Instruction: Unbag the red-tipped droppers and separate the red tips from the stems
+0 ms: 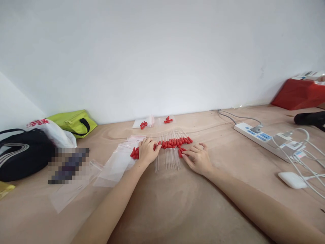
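Note:
A row of glass droppers (173,143) with red rubber bulbs lies across the middle of the table, their thin clear tubes pointing both toward and away from me. My left hand (148,150) rests over the row's left part, its thumb and fingers closed at a red bulb. More red bulbs (134,153) stick out to the left of that hand. At the row's right end my right hand (198,158) pinches a dropper by its red bulb (180,152); its tube is hard to make out. Clear zip bags (114,166) lie fanned out beside my left forearm.
Two small bags with red-bulbed droppers (143,125) (168,120) lie by the wall. A power strip (261,137) with cables and a white charger (293,180) occupies the right. Left are a black bag (25,156), a lime-green bag (73,123) and a blurred-out object (68,166).

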`<action>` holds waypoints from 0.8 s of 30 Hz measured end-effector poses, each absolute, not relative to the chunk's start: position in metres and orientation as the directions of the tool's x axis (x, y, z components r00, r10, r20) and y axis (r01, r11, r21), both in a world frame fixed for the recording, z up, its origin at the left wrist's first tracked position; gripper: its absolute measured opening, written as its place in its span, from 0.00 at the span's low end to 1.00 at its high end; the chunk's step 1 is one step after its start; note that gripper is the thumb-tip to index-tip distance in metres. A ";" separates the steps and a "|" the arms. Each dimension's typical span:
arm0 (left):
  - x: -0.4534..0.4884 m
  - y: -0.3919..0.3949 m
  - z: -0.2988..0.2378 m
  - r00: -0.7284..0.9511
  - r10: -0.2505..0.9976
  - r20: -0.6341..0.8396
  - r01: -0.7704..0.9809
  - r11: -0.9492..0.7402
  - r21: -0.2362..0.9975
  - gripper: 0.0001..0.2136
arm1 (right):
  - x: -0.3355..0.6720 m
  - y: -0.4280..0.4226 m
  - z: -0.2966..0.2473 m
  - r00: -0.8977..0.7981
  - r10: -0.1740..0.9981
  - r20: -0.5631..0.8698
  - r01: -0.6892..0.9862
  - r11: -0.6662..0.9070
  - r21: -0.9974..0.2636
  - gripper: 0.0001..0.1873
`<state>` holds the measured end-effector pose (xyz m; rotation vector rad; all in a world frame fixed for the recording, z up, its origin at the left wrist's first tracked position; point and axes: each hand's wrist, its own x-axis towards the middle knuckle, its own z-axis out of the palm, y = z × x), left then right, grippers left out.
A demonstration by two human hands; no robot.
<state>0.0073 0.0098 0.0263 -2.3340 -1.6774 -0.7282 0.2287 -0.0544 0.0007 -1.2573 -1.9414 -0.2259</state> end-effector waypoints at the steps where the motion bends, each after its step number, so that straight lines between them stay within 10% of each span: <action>1: 0.006 0.008 0.026 0.220 0.826 0.519 0.926 -0.344 0.155 0.08 | 0.229 -0.054 0.000 -0.191 0.686 0.702 0.832 0.493 -0.256 0.08; 15: -0.030 -0.063 0.025 0.521 0.563 0.642 0.693 -0.718 0.068 0.06 | 0.224 -0.061 0.003 -0.418 0.567 0.710 0.742 0.663 -0.093 0.22; 24: -0.026 -0.061 0.018 0.565 0.480 0.671 0.621 -0.783 0.038 0.04 | 0.215 -0.061 -0.001 -0.507 0.513 0.692 0.666 0.743 -0.064 0.11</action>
